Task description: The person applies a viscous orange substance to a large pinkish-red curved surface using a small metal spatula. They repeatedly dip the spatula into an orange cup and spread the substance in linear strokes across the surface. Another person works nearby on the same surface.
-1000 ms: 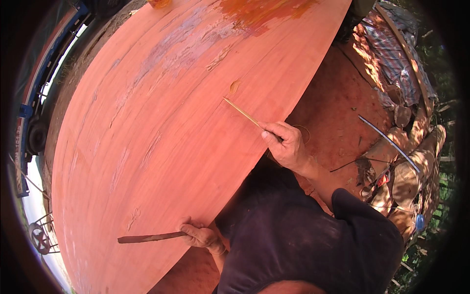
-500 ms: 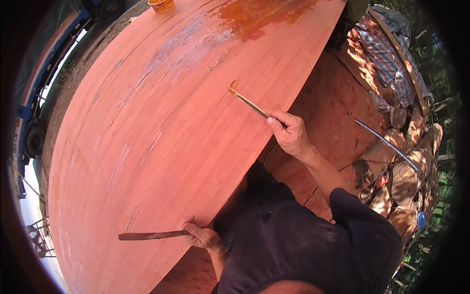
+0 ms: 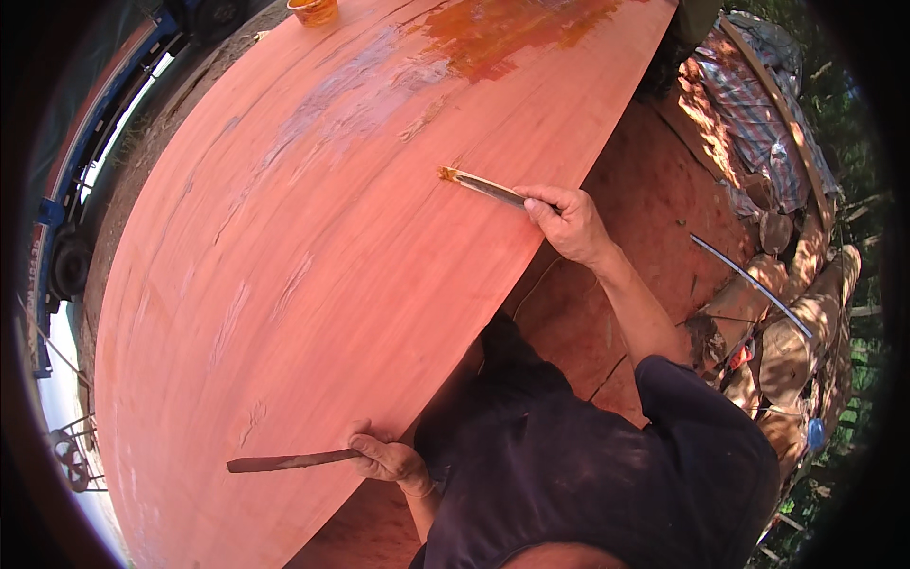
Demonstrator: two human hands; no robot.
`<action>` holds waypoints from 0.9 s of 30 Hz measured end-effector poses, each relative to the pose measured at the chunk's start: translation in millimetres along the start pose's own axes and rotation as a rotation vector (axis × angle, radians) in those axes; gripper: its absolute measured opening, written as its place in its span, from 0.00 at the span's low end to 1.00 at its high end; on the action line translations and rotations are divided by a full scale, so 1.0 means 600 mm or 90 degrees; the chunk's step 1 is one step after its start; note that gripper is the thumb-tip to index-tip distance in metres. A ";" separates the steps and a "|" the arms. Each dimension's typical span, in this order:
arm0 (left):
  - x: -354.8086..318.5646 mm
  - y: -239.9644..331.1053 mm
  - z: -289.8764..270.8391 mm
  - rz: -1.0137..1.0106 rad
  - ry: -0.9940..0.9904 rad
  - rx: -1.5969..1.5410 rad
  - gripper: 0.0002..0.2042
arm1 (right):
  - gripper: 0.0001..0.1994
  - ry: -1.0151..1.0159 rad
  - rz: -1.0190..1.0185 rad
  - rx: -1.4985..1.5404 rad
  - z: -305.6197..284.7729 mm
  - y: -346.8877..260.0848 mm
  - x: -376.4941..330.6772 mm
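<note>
The veneer sheet (image 3: 313, 275), a broad reddish wooden panel, fills most of the view, bowed by the lens; its far and left edges run out of frame, so its full outline cannot be seen. On it lie two tools, one in each hand. The right hand (image 3: 567, 223) is closed around the handle of a thin stick brush (image 3: 482, 186), whose amber-coated tip touches the sheet near its right edge; the fingers cover the rear of the handle. The left hand (image 3: 387, 458) grips the end of a flat dark blade (image 3: 289, 462) that lies flat on the sheet near its lower edge, pointing left; how much of the blade sits inside the fist cannot be told. The two hands are well apart, at opposite ends of the sheet's near edge.

One wet orange-brown patch (image 3: 512, 28) shows at the top of the sheet, partly cut off by the frame. One small amber cup (image 3: 313, 9) stands at the top edge, only its lower part visible. The person's dark shirt (image 3: 588, 465) hides what lies under the sheet's near edge. To the right, more reddish sheets (image 3: 664, 190) lie lower down, with one thin metal rod (image 3: 749, 283) across them; the pile beyond is too jumbled to count.
</note>
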State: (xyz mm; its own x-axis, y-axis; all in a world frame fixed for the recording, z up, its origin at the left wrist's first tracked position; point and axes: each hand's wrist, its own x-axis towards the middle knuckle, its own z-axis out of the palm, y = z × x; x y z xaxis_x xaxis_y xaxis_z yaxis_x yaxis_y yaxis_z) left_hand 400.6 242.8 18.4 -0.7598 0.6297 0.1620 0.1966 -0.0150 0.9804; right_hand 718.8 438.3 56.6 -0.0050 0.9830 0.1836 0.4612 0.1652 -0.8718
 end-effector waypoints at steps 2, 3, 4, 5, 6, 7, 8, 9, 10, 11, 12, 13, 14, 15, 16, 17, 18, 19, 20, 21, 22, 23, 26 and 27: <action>0.002 0.001 -0.001 0.008 -0.011 0.000 0.22 | 0.11 0.018 -0.098 -0.138 0.002 -0.012 -0.008; 0.002 0.001 -0.002 0.007 -0.013 0.001 0.22 | 0.10 0.032 -0.149 -0.209 0.007 -0.017 -0.015; 0.003 -0.001 -0.004 0.006 -0.014 0.002 0.22 | 0.11 0.024 -0.162 -0.254 0.016 -0.024 -0.025; 0.003 -0.003 -0.005 0.004 -0.015 0.003 0.23 | 0.11 0.021 -0.177 -0.302 0.027 -0.030 -0.040; 0.004 -0.005 -0.007 0.002 -0.014 0.001 0.23 | 0.11 0.016 -0.194 -0.347 0.039 -0.037 -0.055; 0.003 -0.007 -0.007 0.000 -0.013 -0.001 0.23 | 0.12 0.013 -0.205 -0.375 0.053 -0.040 -0.065; 0.002 -0.009 -0.008 -0.004 -0.010 -0.003 0.23 | 0.13 0.017 -0.198 -0.371 0.066 -0.045 -0.074; 0.003 -0.012 -0.008 0.000 -0.008 -0.003 0.23 | 0.13 0.020 -0.192 -0.367 0.078 -0.048 -0.082; 0.004 -0.014 -0.008 0.004 -0.006 -0.002 0.23 | 0.13 0.025 -0.184 -0.359 0.089 -0.053 -0.089; 0.004 -0.014 -0.009 0.009 -0.004 -0.002 0.23 | 0.12 0.019 -0.171 -0.345 0.094 -0.058 -0.096; 0.004 -0.013 -0.010 0.017 -0.013 -0.002 0.23 | 0.12 0.013 -0.174 -0.268 0.095 -0.064 -0.100; 0.004 -0.013 -0.011 0.027 -0.023 -0.004 0.22 | 0.11 0.011 -0.177 -0.191 0.098 -0.070 -0.102; 0.004 -0.012 -0.010 0.027 -0.026 -0.009 0.22 | 0.11 0.008 -0.183 -0.107 0.097 -0.076 -0.100; 0.005 -0.012 -0.010 0.031 -0.027 -0.006 0.22 | 0.11 0.035 -0.144 -0.108 0.091 -0.079 -0.097; 0.005 -0.011 -0.011 0.025 -0.023 -0.004 0.22 | 0.10 0.062 -0.105 -0.102 0.082 -0.079 -0.091; 0.005 -0.011 -0.010 0.019 -0.019 -0.003 0.22 | 0.10 0.083 -0.070 -0.086 0.073 -0.078 -0.082; 0.006 -0.011 -0.010 0.027 -0.023 -0.001 0.22 | 0.10 0.118 -0.073 -0.122 0.068 -0.075 -0.073; 0.006 -0.011 -0.010 0.035 -0.026 0.002 0.22 | 0.10 0.147 -0.080 -0.148 0.066 -0.071 -0.066; 0.008 -0.011 -0.010 0.042 -0.027 0.004 0.22 | 0.10 0.178 -0.085 -0.174 0.066 -0.069 -0.064; 0.008 -0.010 -0.010 0.045 -0.030 0.003 0.22 | 0.11 0.162 -0.081 -0.195 0.071 -0.067 -0.066; 0.007 -0.010 -0.010 0.045 -0.027 0.001 0.23 | 0.11 0.139 -0.112 -0.202 0.077 -0.066 -0.075; 0.006 -0.010 -0.010 0.036 -0.019 0.001 0.24 | 0.10 0.113 -0.127 -0.210 0.086 -0.068 -0.090; 0.007 -0.009 -0.011 0.028 -0.024 0.001 0.23 | 0.10 0.087 -0.124 -0.154 0.092 -0.064 -0.109; 0.007 -0.009 -0.011 0.030 -0.031 -0.001 0.23 | 0.11 0.108 -0.112 -0.100 0.088 -0.059 -0.102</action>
State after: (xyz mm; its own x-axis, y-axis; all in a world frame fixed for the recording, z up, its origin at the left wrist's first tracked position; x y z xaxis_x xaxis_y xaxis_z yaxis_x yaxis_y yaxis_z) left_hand 392.6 240.5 14.6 -0.7189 0.6649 0.2026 0.2310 -0.0463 0.9719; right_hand 656.2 376.7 52.3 0.0456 0.9107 0.4105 0.5987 0.3040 -0.7410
